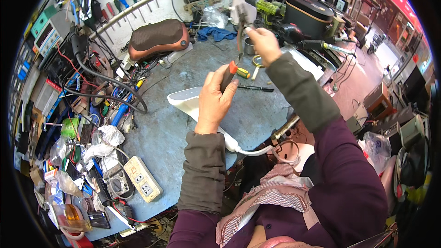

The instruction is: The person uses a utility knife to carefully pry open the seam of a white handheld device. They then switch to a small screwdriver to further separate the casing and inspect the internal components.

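My left hand [213, 98] is closed around a dark-handled tool [226, 79] with an orange end and a thin part pointing up. Under that hand and wrist lies a white corded handheld appliance [183, 96] with a flat grey face; its handle is partly hidden. Farther right and higher, my right hand [264, 45] is closed on a dark metal tool [241, 18] with a reddish length, too blurred to name. On the table near both hands lie a short yellow-handled screwdriver [243, 72], a black pen [256, 88] and a roll of tape [258, 60].
A brown massage pillow [158, 39] sits at the back of the blue worktable [156, 124]. A power strip [143, 179], a multimeter [118, 181] and tangled cables crowd the left. Behind stand a metal cup [249, 46], a green drill [266, 5] and a black case [308, 11].
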`<action>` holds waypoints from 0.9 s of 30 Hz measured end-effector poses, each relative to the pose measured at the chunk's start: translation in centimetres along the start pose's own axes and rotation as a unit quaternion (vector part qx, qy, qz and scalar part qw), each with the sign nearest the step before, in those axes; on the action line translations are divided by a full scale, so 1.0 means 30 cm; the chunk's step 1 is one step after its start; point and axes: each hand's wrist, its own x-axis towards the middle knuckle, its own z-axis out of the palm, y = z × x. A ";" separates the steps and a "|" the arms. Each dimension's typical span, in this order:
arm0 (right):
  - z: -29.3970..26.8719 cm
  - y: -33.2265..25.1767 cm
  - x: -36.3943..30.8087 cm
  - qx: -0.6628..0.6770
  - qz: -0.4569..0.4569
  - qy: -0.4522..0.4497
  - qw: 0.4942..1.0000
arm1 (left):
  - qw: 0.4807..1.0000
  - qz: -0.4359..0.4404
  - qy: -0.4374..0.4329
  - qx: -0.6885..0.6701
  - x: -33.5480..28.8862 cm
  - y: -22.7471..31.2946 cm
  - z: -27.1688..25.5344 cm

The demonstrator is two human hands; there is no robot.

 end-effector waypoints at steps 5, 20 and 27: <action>-0.334 -0.100 -0.555 0.337 0.019 -0.083 0.938 | 0.980 0.088 -0.022 0.177 -0.031 0.024 0.003; -0.873 0.243 -1.514 -0.128 -0.017 -0.038 0.991 | 0.887 0.162 -0.375 0.216 -0.357 0.452 0.234; -0.891 0.345 -1.582 -0.211 -0.107 -0.082 0.968 | 0.720 -0.397 -0.543 -0.172 -0.670 0.468 0.205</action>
